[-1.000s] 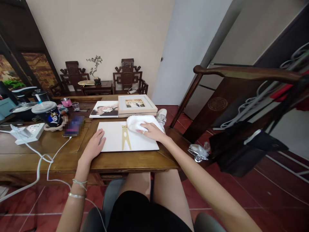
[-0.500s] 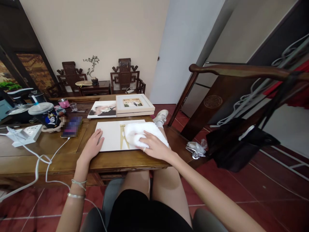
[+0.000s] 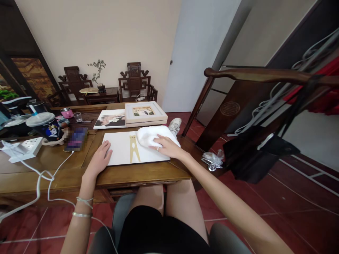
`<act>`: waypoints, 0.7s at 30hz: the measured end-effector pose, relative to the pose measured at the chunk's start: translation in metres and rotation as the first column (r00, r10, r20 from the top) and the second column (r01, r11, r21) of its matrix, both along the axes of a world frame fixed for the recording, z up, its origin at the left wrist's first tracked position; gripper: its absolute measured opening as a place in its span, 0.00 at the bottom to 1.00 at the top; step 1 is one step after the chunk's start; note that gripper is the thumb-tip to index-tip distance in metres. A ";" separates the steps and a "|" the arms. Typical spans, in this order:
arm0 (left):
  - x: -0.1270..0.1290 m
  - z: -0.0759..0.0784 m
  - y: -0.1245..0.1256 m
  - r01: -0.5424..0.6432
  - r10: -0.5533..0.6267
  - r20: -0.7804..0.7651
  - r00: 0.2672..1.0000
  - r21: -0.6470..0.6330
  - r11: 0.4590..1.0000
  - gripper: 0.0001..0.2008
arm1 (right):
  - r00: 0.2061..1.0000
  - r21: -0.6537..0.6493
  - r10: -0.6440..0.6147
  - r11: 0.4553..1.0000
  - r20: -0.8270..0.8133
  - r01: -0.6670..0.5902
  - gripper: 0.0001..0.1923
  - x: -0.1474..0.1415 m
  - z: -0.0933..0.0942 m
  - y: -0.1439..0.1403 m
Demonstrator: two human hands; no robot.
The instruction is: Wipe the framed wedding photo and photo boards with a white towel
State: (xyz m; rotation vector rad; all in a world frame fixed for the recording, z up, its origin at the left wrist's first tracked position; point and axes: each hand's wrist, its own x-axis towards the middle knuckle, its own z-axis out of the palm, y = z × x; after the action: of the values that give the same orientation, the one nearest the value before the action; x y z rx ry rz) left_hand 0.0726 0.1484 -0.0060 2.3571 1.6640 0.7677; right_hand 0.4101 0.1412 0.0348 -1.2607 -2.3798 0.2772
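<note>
Since 0.5 s ago, right hand [image 3: 165, 147] w/ white cloth [image 3: 150, 135] slid back up white board [image 3: 132, 152]; fingers flat, pressing it. Left hand [image 3: 100, 158] flat, pinning board's left edge. Risk: board skids if left hand's pressure slackens.

Cloth [image 3: 152, 137]: white, fluffy. Board [image 3: 120, 152]: white, gold clothespin-shaped motif [image 3: 134, 152] down its middle. Tabletop [image 3: 66, 173]: mid-brown wood, visible grain. Picture frame [image 3: 145, 113]: cream border, small colour photo at centre. Cup [image 3: 45, 126]: dark blue, cartoon print, clear lid. Power strip [image 3: 22, 148] and cable [image 3: 42, 183]: white. Floor [image 3: 265, 208]: dark red tiles, pale grout lines. Shorts [image 3: 156, 229]: black.
</note>
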 end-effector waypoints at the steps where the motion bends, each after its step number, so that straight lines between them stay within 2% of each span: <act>1: 0.000 0.000 0.000 0.004 -0.004 -0.002 1.000 0.004 1.000 0.28 | 1.000 0.020 0.012 1.000 0.021 -0.012 0.09 -0.003 0.000 -0.016; 5: -0.003 -0.001 0.002 0.017 -0.017 0.000 1.000 0.005 1.000 0.27 | 0.995 0.098 0.080 0.991 0.062 -0.086 0.13 -0.022 -0.006 -0.075; 7: -0.004 -0.001 0.003 0.006 -0.006 0.005 1.000 0.004 1.000 0.27 | 0.992 0.106 0.097 0.989 0.079 -0.106 0.15 -0.030 -0.011 -0.090; 9: -0.004 0.000 0.003 0.001 -0.001 0.003 1.000 0.003 1.000 0.27 | 0.991 0.110 0.107 0.987 0.085 -0.116 0.15 -0.033 -0.014 -0.093; 15: -0.004 0.003 0.003 -0.012 0.012 -0.012 1.000 -0.012 1.000 0.28 | 0.989 0.119 0.126 0.984 0.073 -0.134 0.08 -0.022 -0.002 -0.054; 21: -0.005 0.004 0.001 -0.024 0.024 -0.017 1.000 -0.004 1.000 0.27 | 0.980 0.024 0.076 0.996 0.186 -0.081 0.16 -0.006 0.003 0.012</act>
State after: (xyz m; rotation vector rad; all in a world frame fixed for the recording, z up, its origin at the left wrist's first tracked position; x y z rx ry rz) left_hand 0.0678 0.1492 -0.0024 2.3512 1.7021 0.7506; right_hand 0.4040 0.1527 0.0379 -1.2279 -2.5849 0.1513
